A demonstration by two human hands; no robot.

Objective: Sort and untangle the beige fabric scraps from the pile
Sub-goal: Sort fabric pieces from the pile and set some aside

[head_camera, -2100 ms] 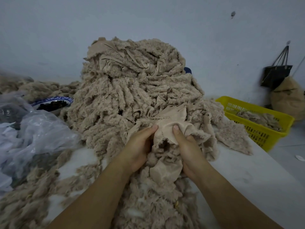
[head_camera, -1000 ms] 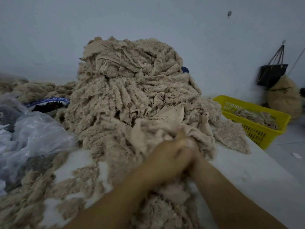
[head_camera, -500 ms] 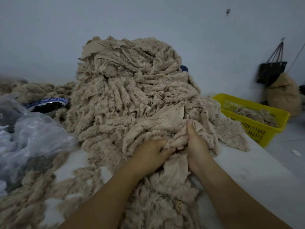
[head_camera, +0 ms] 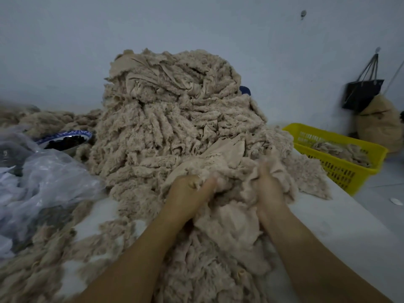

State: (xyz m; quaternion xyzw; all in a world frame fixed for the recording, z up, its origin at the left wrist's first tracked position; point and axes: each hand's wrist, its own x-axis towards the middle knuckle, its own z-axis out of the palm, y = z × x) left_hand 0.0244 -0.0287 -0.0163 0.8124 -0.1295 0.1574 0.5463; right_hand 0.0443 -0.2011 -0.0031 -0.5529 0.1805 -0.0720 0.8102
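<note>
A tall pile of beige fabric scraps (head_camera: pixel 175 119) fills the middle of the white table (head_camera: pixel 341 228) and spills toward me. At its front foot lies a smoother beige scrap (head_camera: pixel 236 217) between my hands. My left hand (head_camera: pixel 185 193) grips the left side of that scrap with curled fingers. My right hand (head_camera: pixel 267 184) is blurred and grips the scrap's right side, its fingers buried in the fabric. Both forearms reach in from the bottom edge.
A yellow plastic basket (head_camera: pixel 349 171) holding several beige scraps stands at the table's right. Crumpled clear plastic bags (head_camera: pixel 39 184) lie at the left, a blue-rimmed bowl (head_camera: pixel 65 138) behind them. A black bag (head_camera: pixel 360 92) and a tan sack (head_camera: pixel 380 123) hang at the wall.
My hands have moved apart along the smooth scrap, the left a little leftward, the right up and to the right. The pile itself has barely shifted.
</note>
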